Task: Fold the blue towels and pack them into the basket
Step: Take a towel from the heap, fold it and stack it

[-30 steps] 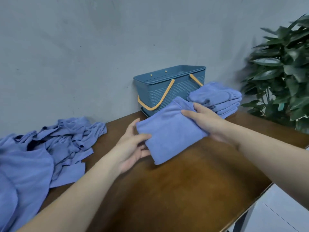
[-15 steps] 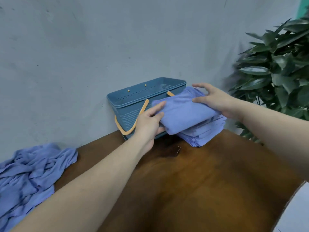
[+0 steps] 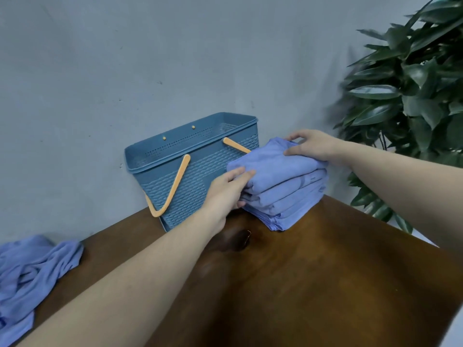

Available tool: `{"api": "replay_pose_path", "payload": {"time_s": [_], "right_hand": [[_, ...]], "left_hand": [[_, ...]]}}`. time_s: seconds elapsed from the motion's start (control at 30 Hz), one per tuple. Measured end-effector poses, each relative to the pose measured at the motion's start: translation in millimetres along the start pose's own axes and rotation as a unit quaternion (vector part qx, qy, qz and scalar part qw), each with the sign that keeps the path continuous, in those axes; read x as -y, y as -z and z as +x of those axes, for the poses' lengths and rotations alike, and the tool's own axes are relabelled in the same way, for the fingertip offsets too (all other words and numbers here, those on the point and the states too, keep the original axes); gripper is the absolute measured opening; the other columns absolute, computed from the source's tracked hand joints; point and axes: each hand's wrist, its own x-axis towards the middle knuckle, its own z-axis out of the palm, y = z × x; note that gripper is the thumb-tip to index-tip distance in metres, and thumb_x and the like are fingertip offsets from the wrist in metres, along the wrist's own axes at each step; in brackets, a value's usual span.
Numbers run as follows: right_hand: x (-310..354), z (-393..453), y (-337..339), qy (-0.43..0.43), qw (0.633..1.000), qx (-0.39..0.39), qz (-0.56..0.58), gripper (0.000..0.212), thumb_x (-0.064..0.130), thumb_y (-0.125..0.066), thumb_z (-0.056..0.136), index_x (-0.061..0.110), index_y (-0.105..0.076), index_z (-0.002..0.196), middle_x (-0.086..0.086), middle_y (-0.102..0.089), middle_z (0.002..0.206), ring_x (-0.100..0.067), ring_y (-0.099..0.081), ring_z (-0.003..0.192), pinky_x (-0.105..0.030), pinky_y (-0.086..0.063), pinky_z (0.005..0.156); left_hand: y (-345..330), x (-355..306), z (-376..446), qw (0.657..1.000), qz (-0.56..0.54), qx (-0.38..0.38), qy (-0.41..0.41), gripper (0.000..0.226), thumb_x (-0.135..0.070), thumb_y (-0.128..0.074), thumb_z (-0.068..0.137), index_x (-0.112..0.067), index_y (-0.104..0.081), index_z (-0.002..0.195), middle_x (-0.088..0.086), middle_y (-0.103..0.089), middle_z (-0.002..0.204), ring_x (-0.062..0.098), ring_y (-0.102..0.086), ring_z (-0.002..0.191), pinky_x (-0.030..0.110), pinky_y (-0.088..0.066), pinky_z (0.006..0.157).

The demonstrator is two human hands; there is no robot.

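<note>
Head cam shows the folded blue terry towel [image 3: 273,164] now sitting on top of the stack of folded blue towels [image 3: 288,196]; a second ago it was still low over the brown wooden table [image 3: 313,284], so that fold is basically done and parked. Left hand [image 3: 225,191] has its fingers laid along the near edge with the thumb underneath, pinching that corner; right hand [image 3: 313,146] rests on the far corner, fingers loosely bent over it, squaring it up I'd guess. Stack sits just beside the blue woven plastic basket with yellow handles [image 3: 190,159]; nothing visible in it yet; crumpled pile of unfolded blue towels [image 3: 32,271] still waits at the left, so plenty left.
</note>
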Motion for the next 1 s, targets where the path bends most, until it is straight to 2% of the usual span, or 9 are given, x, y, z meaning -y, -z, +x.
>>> {"api": "replay_pose_path", "payload": {"time_s": [0.13,0.23,0.3,0.43,0.63,0.73,0.8,0.93,1.0], "right_hand": [[5,-10,1,0.023,0.999,-0.022,-0.025,0.043,0.032,-0.074,0.089,0.027,-0.06,0.13,-0.004,-0.063,0.123,-0.021,-0.061,0.106,-0.029,-0.044,0.09],[14,-30,2,0.058,0.994,-0.052,-0.08,0.044,0.027,-0.071,0.091,0.025,-0.06,0.134,-0.004,-0.054,0.135,-0.023,-0.054,0.12,-0.027,-0.037,0.095],[23,-48,0,0.105,0.986,-0.074,-0.105,0.037,0.019,-0.068,0.091,0.021,-0.065,0.129,-0.003,-0.058,0.133,-0.021,-0.051,0.123,-0.022,-0.033,0.094],[53,-89,-13,0.173,0.975,-0.087,-0.107,0.028,0.013,-0.064,0.09,0.02,-0.07,0.116,0.003,-0.065,0.119,-0.013,-0.053,0.113,-0.022,-0.034,0.089],[111,-151,-72,0.227,0.97,0.004,-0.082,0.019,0.029,-0.062,0.086,0.03,-0.064,0.105,0.021,-0.062,0.096,0.008,-0.057,0.089,-0.007,-0.035,0.082],[137,-174,-111,0.248,0.966,0.032,-0.064,0.018,0.02,-0.072,0.091,0.029,-0.067,0.106,0.023,-0.06,0.088,0.016,-0.056,0.085,-0.006,-0.036,0.079],[153,-184,-139,0.27,0.96,0.045,-0.061,0.019,0.019,-0.073,0.09,0.028,-0.07,0.107,0.019,-0.065,0.097,0.01,-0.056,0.094,-0.005,-0.036,0.081],[184,-195,-196,0.275,0.947,0.154,-0.068,0.021,0.023,-0.073,0.091,0.029,-0.07,0.111,0.015,-0.066,0.111,0.003,-0.056,0.104,-0.005,-0.039,0.085],[199,-197,-223,0.283,0.936,0.192,-0.08,0.021,0.026,-0.071,0.092,0.031,-0.069,0.112,0.015,-0.065,0.114,0.002,-0.057,0.107,-0.005,-0.04,0.087]], "left_hand": [[12,-1,-8,1.0,-0.001,0.005,-0.012,0.041,-0.044,-0.073,0.088,-0.029,-0.066,0.126,-0.007,-0.067,0.111,0.007,-0.063,0.086,0.024,-0.056,0.072],[25,-3,-21,1.0,-0.008,-0.005,-0.014,0.033,-0.039,-0.073,0.089,-0.028,-0.066,0.12,-0.004,-0.067,0.113,0.008,-0.063,0.083,0.022,-0.055,0.066],[38,-4,-32,1.0,-0.004,-0.011,-0.02,0.028,-0.038,-0.073,0.09,-0.029,-0.066,0.115,-0.003,-0.063,0.122,0.009,-0.063,0.084,0.023,-0.054,0.064],[70,1,-65,0.999,0.021,-0.003,-0.04,0.02,-0.039,-0.071,0.091,-0.031,-0.067,0.109,-0.004,-0.058,0.126,0.012,-0.064,0.088,0.025,-0.054,0.066],[142,27,-130,0.992,0.109,0.0,-0.066,0.019,-0.043,-0.071,0.09,-0.035,-0.068,0.108,-0.009,-0.049,0.129,0.011,-0.069,0.092,0.024,-0.054,0.066],[182,46,-162,0.987,0.146,-0.005,-0.06,0.018,-0.044,-0.072,0.089,-0.04,-0.067,0.105,-0.015,-0.044,0.127,0.012,-0.066,0.099,0.024,-0.055,0.068],[210,60,-180,0.986,0.156,-0.012,-0.048,0.016,-0.041,-0.073,0.089,-0.039,-0.067,0.104,-0.016,-0.044,0.125,0.012,-0.068,0.09,0.023,-0.054,0.067],[263,88,-206,0.977,0.196,-0.052,-0.073,0.013,-0.028,-0.073,0.091,-0.035,-0.067,0.101,-0.01,-0.05,0.122,0.002,-0.059,0.065,0.015,-0.047,0.066],[289,100,-216,0.967,0.224,-0.079,-0.096,0.016,-0.02,-0.072,0.091,-0.033,-0.066,0.098,-0.007,-0.059,0.112,0.0,-0.056,0.063,0.011,-0.044,0.067]]}}
